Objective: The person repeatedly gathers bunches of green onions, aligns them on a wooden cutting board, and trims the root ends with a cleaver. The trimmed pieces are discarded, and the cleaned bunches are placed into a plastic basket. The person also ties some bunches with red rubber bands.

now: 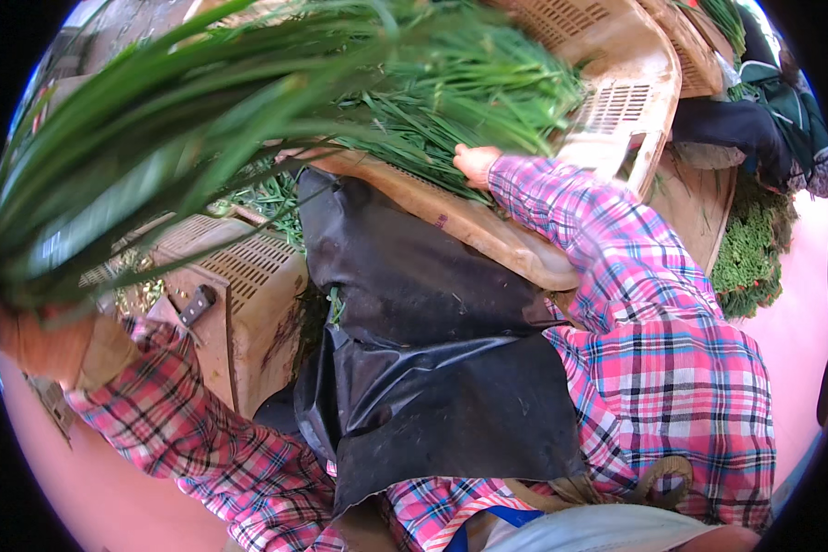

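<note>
A bunch of long green leafy stalks (145, 138), blurred, is held by my left hand (48, 345) at the far left; its leaves sweep up and across the top left. My right hand (476, 165) rests on more green stalks (414, 138) piled in a beige plastic crate (510, 241), its fingers partly hidden among the leaves. A knife with a dark handle (199, 305) lies on a wooden board (203, 331) near my left forearm. A black apron (448, 407) covers my lap.
Under the board stands another slatted crate (265, 276), with cut bits (138, 290) beside the knife. More crates (690, 55) are at the upper right, near a person in dark trousers (731, 127). A curly green bunch (745, 255) lies at the right on the pink floor (800, 276).
</note>
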Available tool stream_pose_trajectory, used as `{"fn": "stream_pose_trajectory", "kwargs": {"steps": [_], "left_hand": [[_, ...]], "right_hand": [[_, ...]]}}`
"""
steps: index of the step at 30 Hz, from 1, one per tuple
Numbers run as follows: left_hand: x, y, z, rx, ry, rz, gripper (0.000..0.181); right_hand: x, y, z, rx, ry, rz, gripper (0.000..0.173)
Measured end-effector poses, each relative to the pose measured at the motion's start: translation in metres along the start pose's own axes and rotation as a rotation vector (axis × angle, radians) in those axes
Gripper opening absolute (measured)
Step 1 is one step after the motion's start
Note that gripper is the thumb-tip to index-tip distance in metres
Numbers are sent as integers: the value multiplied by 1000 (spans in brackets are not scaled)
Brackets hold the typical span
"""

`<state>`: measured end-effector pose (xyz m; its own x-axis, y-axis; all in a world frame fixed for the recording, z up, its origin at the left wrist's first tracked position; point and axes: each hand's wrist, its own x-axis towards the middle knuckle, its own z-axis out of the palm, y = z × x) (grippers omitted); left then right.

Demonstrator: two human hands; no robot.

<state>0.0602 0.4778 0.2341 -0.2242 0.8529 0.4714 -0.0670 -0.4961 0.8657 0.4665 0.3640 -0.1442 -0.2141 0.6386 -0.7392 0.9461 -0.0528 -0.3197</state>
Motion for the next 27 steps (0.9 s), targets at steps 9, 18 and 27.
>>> {"fn": "stream_pose_trajectory", "kwargs": {"steps": [9, 18, 27], "left_hand": [[-70, 41, -149, -94, 299, 0, 51], [-140, 25, -128, -650, -39, -176, 54], [-106, 68, -100, -245, 335, -227, 25]], "right_hand": [[-37, -78, -152, -537, -133, 52, 42], [-133, -352, -214, -1, 694, -1284, 80], [-146, -445, -154, 754, -398, -1336, 105]]}}
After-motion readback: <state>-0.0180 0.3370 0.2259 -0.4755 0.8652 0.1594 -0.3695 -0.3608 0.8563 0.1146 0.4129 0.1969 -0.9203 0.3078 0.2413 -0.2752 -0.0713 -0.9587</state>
